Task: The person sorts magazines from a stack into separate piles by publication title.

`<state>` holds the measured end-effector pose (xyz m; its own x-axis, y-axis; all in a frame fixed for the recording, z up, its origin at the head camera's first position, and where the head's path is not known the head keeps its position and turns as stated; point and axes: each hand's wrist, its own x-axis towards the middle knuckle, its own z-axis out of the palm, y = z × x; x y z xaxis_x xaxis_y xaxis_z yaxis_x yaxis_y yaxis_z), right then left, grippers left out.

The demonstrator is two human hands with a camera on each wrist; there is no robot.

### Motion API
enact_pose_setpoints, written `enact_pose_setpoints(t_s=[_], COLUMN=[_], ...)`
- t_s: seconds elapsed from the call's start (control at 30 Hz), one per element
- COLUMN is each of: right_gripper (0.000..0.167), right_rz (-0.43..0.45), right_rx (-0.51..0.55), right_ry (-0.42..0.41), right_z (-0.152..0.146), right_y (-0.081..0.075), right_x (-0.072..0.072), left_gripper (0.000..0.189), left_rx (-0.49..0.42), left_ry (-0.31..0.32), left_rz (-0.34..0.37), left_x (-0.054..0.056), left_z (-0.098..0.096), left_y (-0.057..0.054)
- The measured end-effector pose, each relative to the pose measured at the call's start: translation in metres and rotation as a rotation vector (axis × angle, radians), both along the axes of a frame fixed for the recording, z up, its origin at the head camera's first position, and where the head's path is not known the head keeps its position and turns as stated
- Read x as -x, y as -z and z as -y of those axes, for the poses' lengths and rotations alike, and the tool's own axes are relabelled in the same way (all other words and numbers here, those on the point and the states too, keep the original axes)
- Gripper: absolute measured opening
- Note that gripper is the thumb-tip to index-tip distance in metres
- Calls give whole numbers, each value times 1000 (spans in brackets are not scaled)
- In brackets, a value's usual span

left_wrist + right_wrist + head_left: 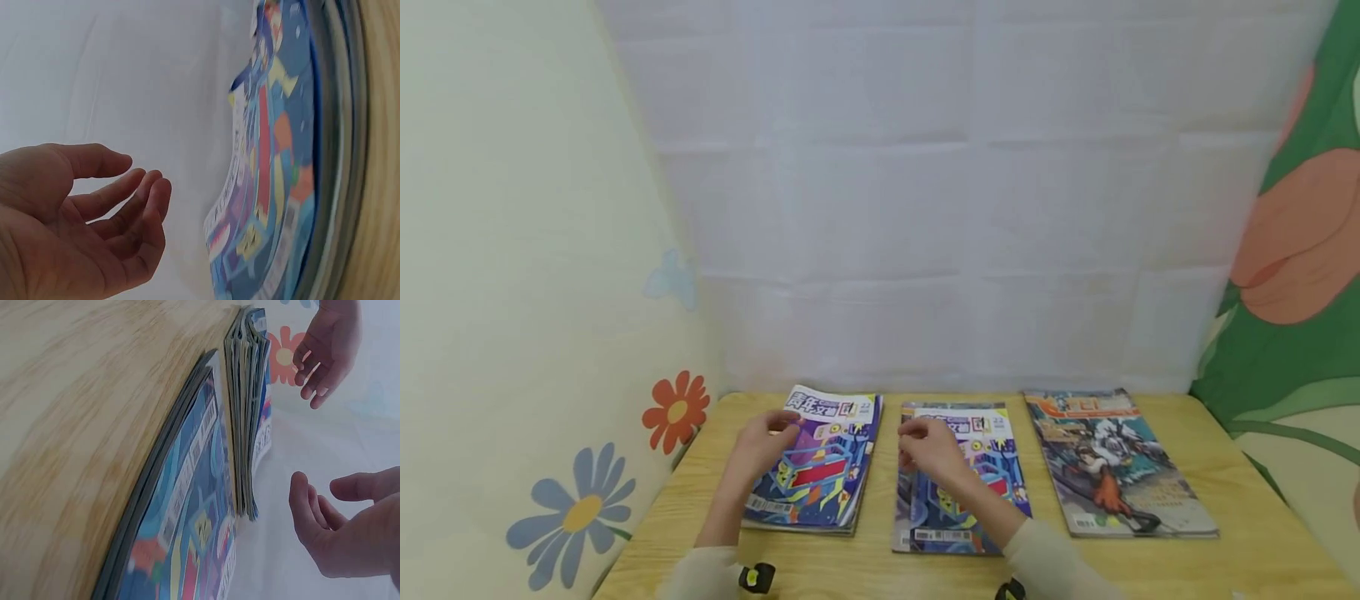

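Observation:
On the left lies a stack of magazines (827,475) with a purple-blue illustrated cover on top. My left hand (758,448) hovers over its left side, fingers loosely bent and holding nothing. In the left wrist view, that hand (106,231) is apart from the stack (275,169), whose top cover bends upward. A middle pile (1011,467) has the same cover on top, offset over another magazine (904,517). Above it is my right hand (934,450), its fingers curved with nothing between them. The right wrist view shows this hand (350,534) clear of the magazines (194,506).
A magazine pile (1120,467) with a character and orange title lies at the right of the wooden table (865,575). White cloth (925,208) hangs behind the table. Walls with painted flowers (582,514) stand at both sides.

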<state>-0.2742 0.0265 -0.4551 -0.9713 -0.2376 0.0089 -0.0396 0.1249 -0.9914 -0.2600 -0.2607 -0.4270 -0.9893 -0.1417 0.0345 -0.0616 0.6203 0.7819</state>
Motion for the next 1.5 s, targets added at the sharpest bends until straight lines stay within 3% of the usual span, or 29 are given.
enact_pose_setpoints(t_s=[0.27, 0.53, 0.7, 0.9, 1.23, 1.37, 1.5], right_gripper=[29, 25, 24, 29, 37, 36, 36], right_rz=[-104, -141, -128, -101, -102, -75, -21], right_rx=[-84, -136, -116, -308, -609, -687, -690], right_ry=[56, 167, 220, 267, 223, 170, 142], right_z=[-43, -81, -103, -134, -159, -161, -160], right_y=[4, 10, 17, 19, 12, 14, 18], right_x=[-6, -11, -11, -13, -8, -9, -11], left_gripper=[29, 20, 21, 26, 32, 36, 39], left_rx=[8, -32, -14, -13, -48, -121, -154], left_ry=[118, 256, 316, 396, 366, 356, 358], left_rz=[-95, -171, -166, -103, -70, -8, 26], left_x=[-4, -2, -7, -11, -7, -9, -13], left_z=[-45, -77, -97, -119, -142, -145, -145], left_y=[5, 24, 33, 45, 54, 56, 60])
